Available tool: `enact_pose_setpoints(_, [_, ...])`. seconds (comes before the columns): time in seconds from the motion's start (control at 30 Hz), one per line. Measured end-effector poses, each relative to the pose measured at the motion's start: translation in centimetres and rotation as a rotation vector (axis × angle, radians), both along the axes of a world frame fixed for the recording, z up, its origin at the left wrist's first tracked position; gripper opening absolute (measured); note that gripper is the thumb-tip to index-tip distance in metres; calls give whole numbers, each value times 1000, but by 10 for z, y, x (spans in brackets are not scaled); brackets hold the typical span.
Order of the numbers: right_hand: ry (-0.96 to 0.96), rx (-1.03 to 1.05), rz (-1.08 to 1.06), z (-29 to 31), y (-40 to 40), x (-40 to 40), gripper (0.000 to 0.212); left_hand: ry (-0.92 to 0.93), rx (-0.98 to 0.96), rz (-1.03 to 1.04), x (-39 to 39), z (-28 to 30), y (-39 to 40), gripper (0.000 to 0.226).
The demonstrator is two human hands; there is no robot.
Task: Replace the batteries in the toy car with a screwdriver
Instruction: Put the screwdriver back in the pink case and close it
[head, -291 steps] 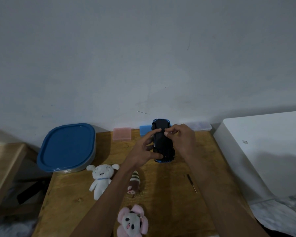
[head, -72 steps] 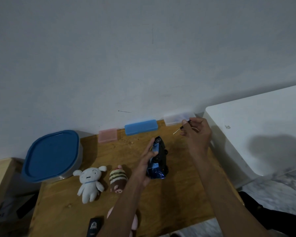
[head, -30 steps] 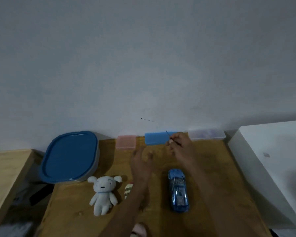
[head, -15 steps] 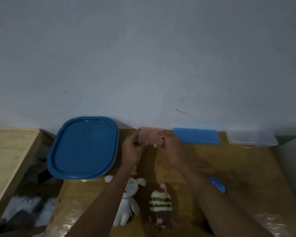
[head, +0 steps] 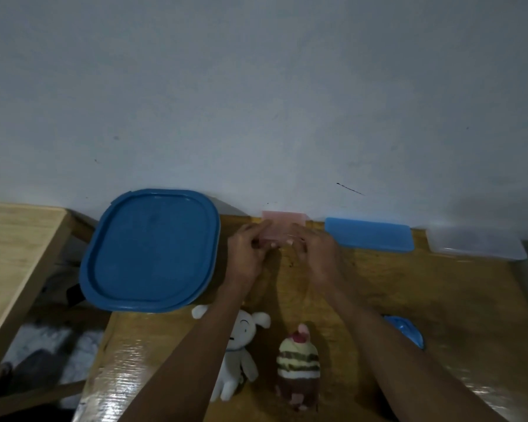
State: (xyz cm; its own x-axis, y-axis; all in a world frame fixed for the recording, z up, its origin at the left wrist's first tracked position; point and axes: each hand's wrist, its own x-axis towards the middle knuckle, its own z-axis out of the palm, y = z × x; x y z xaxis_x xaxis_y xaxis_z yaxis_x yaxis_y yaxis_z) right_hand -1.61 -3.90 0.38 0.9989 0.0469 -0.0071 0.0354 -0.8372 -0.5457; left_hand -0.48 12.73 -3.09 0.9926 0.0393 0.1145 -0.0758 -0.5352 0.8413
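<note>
A small pink plastic box (head: 283, 224) stands against the wall at the back of the wooden table (head: 409, 287). My left hand (head: 246, 254) grips its left front corner. My right hand (head: 316, 254) holds its right front edge, and a thin pale tip, perhaps the screwdriver (head: 290, 236), shows at its fingers. The blue toy car (head: 406, 330) lies on the table behind my right forearm, mostly hidden.
A large blue-lidded container (head: 151, 249) sits left of the pink box. A flat blue box (head: 369, 236) and a clear box (head: 476, 246) line the wall to the right. A white plush (head: 241, 354) and a striped plush (head: 297, 363) lie near the front.
The car was set down on its wheels. Both hands moved to the pink box at the wall and hold it; the camera view shifted left.
</note>
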Motion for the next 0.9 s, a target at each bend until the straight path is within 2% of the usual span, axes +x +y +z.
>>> enact_pose_setpoints(0.1, [-98,11,1,0,-3,3,35,-76,34,-7,-2,0,-1,56])
enact_pose_setpoints(0.23, [-169,43,-96,13,1,16,34,-59,62,-30,-10,4,0,84])
enact_pose_setpoints(0.37, [-89,62,-202,26,7,29,39,-89,180,-29,-14,10,0,84])
enact_pose_setpoints(0.47, [-85,114,-228,30,8,27,41,-64,165,-55,-11,12,-1,93])
enact_pose_setpoints(0.63, [-127,234,-138,21,7,5,11,69,101,-100,1,12,5,106])
enact_pose_setpoints(0.7, [-95,211,-122,12,8,1,8,97,94,-109,4,13,5,111])
enact_pose_setpoints(0.9, [-19,-40,-149,0,19,3,25,95,73,-132,8,8,7,116])
